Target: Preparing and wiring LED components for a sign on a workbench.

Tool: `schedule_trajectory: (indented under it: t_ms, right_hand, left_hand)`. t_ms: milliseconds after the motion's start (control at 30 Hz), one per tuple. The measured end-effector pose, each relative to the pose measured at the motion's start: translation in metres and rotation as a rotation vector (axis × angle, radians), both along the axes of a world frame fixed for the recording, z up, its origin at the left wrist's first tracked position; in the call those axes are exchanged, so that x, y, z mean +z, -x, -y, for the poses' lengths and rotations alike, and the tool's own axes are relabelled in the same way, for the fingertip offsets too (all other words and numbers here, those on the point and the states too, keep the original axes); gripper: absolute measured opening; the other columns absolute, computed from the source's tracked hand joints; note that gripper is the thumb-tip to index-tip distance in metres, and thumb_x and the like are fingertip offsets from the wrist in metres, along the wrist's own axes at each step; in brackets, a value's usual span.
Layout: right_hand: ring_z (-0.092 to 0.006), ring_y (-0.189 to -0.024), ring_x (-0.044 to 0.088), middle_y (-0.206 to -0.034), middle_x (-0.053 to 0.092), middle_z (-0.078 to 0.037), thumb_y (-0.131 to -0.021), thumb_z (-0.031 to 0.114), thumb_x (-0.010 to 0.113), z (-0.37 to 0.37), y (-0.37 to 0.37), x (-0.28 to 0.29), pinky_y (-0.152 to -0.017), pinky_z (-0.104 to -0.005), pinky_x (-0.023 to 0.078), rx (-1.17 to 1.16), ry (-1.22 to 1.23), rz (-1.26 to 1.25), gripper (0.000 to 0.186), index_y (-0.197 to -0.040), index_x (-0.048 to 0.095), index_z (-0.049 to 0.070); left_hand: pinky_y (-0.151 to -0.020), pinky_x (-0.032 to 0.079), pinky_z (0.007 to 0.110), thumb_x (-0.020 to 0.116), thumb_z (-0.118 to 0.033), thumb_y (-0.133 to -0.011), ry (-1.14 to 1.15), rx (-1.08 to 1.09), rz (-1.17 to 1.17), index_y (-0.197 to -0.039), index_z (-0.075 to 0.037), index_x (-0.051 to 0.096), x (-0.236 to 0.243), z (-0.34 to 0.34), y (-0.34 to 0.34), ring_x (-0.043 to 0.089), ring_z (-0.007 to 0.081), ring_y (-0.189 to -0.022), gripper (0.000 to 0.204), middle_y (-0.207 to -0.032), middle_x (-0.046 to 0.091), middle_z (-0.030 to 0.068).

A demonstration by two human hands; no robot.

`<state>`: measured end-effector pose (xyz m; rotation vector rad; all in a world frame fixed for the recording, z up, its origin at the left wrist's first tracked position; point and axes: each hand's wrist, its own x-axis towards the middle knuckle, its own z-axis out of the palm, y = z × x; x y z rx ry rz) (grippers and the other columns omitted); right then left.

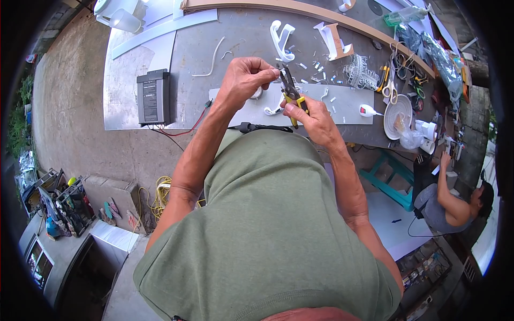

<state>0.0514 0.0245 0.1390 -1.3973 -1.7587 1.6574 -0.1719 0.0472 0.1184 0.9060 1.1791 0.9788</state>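
My right hand is wrapped round yellow-and-black handled pliers, their dark jaws pointing away from me. Thumb and fingertips of my left hand are pinched together right beside the jaws; whatever they hold is too small to make out. Below the jaws, a white curved piece lies on a pale board, partly hidden by my right hand. Just beyond the pliers, a white S-shaped plastic piece rests on the metal table. Small white bits are scattered to its right.
A black box-shaped charger or power unit with a red wire stands at the left. To the right are scissors, a small white bottle and a round plate. A wooden strip runs along the back. Another person sits far right.
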Motion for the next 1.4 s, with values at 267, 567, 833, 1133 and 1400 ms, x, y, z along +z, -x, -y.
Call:
schedule_trajectory:
  t_ms: [267,567,833,1133,1400]
  right_hand:
    - [-0.0189,-0.067,0.049,-0.071,0.055,-0.01,-0.096,0.036,0.061,0.0,0.002,0.003,-0.063,-0.0355,0.041,0.014,-0.053,0.047,0.04,-0.09,0.063,-0.004]
    - [-0.0305,-0.068,0.054,-0.076,0.057,-0.018,-0.096,0.027,0.062,-0.001,0.007,0.005,-0.066,-0.0427,0.043,0.071,-0.225,0.146,0.034,-0.086,0.059,-0.005]
    - [-0.0322,-0.065,0.054,-0.075,0.055,-0.018,-0.096,0.025,0.062,-0.001,0.008,0.004,-0.064,-0.0437,0.042,0.072,-0.297,0.209,0.034,-0.083,0.057,-0.006]
    - [-0.0357,-0.068,0.056,-0.077,0.055,-0.019,-0.095,0.022,0.063,0.001,0.01,-0.008,-0.066,-0.0453,0.044,0.071,-0.391,0.23,0.031,-0.084,0.056,-0.006]
    - [-0.0364,-0.073,0.059,-0.083,0.055,-0.019,-0.095,0.018,0.062,0.001,0.009,-0.011,-0.067,-0.046,0.046,0.057,-0.52,0.327,0.024,-0.089,0.055,-0.005]
  left_hand:
    - [-0.052,0.04,0.021,0.078,-0.019,-0.086,-0.018,-0.008,-0.03,-0.088,0.001,0.073,-0.004,-0.001,-0.002,0.055,0.0067,-0.06,0.021,-0.07,0.066,0.003]
    - [-0.051,0.04,0.021,0.077,-0.018,-0.087,-0.029,0.009,-0.058,-0.088,0.001,0.073,-0.005,0.0,-0.004,0.056,0.0067,-0.06,0.02,-0.07,0.065,0.0027]
    - [-0.05,0.04,0.022,0.076,-0.017,-0.087,-0.017,0.015,-0.07,-0.087,0.002,0.073,-0.006,0.0,-0.004,0.056,0.0065,-0.06,0.019,-0.07,0.066,0.0026]
    - [-0.051,0.04,0.022,0.076,-0.017,-0.087,-0.007,0.027,-0.055,-0.087,0.002,0.073,-0.013,0.001,-0.003,0.056,0.0067,-0.06,0.019,-0.071,0.066,0.0027]
    - [-0.048,0.033,0.022,0.072,-0.018,-0.09,0.007,-0.104,-0.037,-0.092,0.002,0.072,-0.001,-0.006,0.001,0.046,0.0036,-0.056,0.02,-0.07,0.064,0.0001]
